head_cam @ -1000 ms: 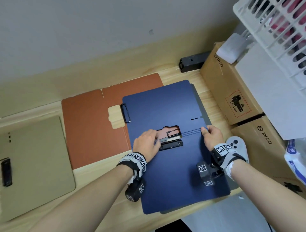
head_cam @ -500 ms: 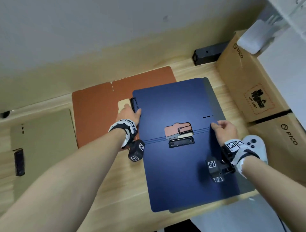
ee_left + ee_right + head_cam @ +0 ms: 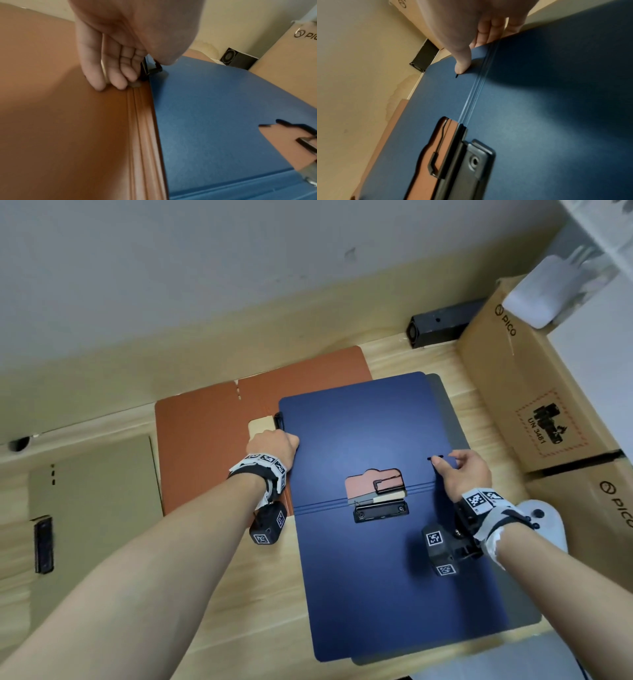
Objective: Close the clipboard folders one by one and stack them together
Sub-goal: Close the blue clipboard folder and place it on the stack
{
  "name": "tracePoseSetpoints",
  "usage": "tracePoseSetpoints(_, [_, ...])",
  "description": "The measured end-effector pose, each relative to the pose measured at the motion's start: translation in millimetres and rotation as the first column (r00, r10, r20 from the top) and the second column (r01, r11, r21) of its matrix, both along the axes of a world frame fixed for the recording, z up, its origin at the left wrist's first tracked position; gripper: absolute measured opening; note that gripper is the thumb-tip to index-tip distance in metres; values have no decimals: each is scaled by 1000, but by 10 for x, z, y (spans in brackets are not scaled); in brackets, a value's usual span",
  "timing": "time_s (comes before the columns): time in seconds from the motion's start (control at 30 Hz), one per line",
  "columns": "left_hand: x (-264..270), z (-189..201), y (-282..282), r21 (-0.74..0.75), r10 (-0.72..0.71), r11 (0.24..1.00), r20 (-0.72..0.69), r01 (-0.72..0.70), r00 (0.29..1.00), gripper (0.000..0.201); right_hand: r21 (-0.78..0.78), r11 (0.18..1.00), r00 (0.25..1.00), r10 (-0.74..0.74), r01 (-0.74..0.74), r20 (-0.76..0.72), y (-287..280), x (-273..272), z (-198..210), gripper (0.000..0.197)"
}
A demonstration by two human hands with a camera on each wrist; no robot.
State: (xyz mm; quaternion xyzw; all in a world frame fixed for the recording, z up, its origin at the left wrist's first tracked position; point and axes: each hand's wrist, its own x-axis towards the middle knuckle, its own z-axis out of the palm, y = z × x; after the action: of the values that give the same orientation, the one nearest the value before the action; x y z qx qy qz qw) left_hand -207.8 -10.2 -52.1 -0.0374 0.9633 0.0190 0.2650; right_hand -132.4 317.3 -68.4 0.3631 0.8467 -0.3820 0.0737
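A blue clipboard folder (image 3: 359, 440) lies open in the middle of the table, its black clip (image 3: 380, 510) at the fold. It covers part of an open orange folder (image 3: 205, 446) and a grey folder (image 3: 448, 412). My left hand (image 3: 274, 441) grips the blue folder's left edge beside the orange folder's clip (image 3: 278, 419). In the left wrist view its thumb lies over the blue folder (image 3: 214, 108) and its fingertips (image 3: 120, 82) touch the orange folder (image 3: 60, 121). My right hand (image 3: 455, 467) pinches the right edge just past the fold, thumb on top of the blue folder (image 3: 539, 108).
An open olive folder (image 3: 96, 508) with a black clip lies at the far left. Cardboard boxes (image 3: 534, 405) stand along the right side, a small black box (image 3: 438, 325) at the back by the wall. A white controller (image 3: 544, 518) lies under my right wrist.
My left hand left the blue folder's central clip and moved to its left edge. My right hand slid a little farther along the right edge, past the fold.
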Motion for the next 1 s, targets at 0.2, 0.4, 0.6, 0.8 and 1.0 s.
tracePoseSetpoints(0.2, [26,14,16,33,6,999,-8,-6,1000,16,-83,995,999,-51,49,-13,144,2,-21,35])
tracePoseSetpoints(0.4, [36,-37,2,13,90,996,-59,-90,994,46,-109,994,998,0,-8,-70,209,122,-18,10])
tracePoseSetpoints(0.6, [243,69,8,171,213,966,-87,-196,973,45,-250,966,984,19,-63,-175,175,165,129,7])
tracePoseSetpoints(0.8, [405,117,48,467,434,787,44,-403,900,55,-327,941,978,18,-87,-209,86,100,241,23])
tracePoseSetpoints(1.0, [587,302,-325,813,614,303,231,-496,755,45,-255,945,949,125,-203,-290,-246,-45,429,12])
